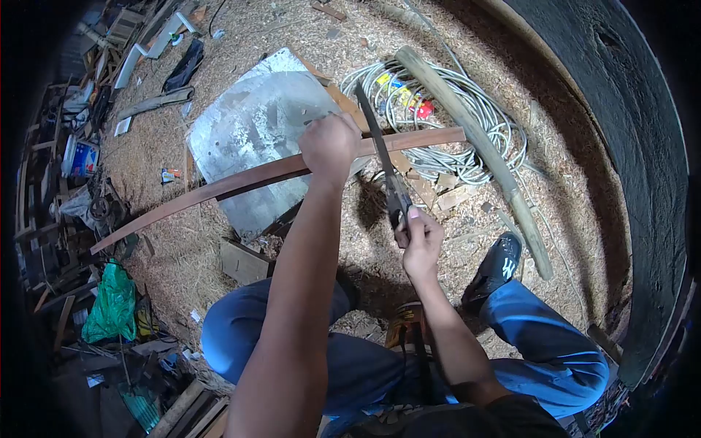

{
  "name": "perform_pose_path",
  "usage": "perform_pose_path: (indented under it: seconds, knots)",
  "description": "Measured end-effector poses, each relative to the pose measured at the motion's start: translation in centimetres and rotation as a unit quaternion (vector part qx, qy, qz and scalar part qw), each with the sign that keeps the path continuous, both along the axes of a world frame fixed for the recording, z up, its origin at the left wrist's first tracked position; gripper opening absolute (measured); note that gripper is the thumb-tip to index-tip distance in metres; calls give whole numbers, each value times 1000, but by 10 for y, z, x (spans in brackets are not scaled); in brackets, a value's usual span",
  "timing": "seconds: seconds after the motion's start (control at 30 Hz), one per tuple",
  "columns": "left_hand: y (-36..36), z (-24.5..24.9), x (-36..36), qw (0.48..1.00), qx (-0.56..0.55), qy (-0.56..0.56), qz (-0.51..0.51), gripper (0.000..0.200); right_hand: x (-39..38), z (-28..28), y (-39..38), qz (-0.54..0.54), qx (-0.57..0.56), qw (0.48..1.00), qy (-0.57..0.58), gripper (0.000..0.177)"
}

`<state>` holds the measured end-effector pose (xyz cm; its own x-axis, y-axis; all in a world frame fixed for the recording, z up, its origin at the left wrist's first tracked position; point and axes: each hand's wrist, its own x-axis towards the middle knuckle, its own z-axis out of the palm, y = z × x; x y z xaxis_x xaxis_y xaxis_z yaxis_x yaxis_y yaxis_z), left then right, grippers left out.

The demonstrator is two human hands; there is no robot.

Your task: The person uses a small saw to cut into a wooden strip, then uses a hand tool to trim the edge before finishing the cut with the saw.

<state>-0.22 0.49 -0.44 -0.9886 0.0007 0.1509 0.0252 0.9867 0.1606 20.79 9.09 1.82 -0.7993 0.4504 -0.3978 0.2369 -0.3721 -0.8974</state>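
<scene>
A long, thin reddish-brown wooden strip [219,187] runs across the view, rising from lower left to upper right. My left hand [330,146] is closed around it, right of its middle. In my right hand [422,241] is a handsaw [381,150], gripped by its handle with the thumb on top. The blade points up and away from me and crosses the strip just right of my left fist. Most of the handle is hidden by my fingers.
Beneath the strip lies a grey metal sheet [252,131] on shavings-covered ground. A coil of cable [504,124] and a wooden pole [478,139] lie to the right. Scrap wood and a green plastic bag [111,303] are at left; a dark curved wall [621,109] stands at right.
</scene>
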Motion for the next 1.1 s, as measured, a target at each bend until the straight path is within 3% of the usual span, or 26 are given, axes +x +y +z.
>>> perform_pose_path:
  seconds: [0.03, 0.1, 0.27, 0.57, 0.83, 1.1]
  knots:
    - [0, 0, 0, 1000, 7, 3, 0, 42, 2, 0, 0, 1, 1, 1000, 0, 43]
    - [-1, 0, 0, 1000, 15, 5, 1, 42, 9, 0, 0, 8, 114, 993, 26, 45]
    - [1, 11, 0, 998, 37, -54, 3, 45, 39, -15, 8, 39, 97, 994, 13, 40]
    - [0, 6, 0, 1000, 18, -11, -3, 39, 59, -7, 4, 32, 125, 992, 0, 41]
    - [0, 11, 0, 999, 10, -36, 2, 40, 79, -9, 4, 39, 119, 992, -7, 41]
    - [-2, 16, 1, 998, 24, -50, -10, 40, 75, 1, -19, 18, 193, 979, -59, 42]
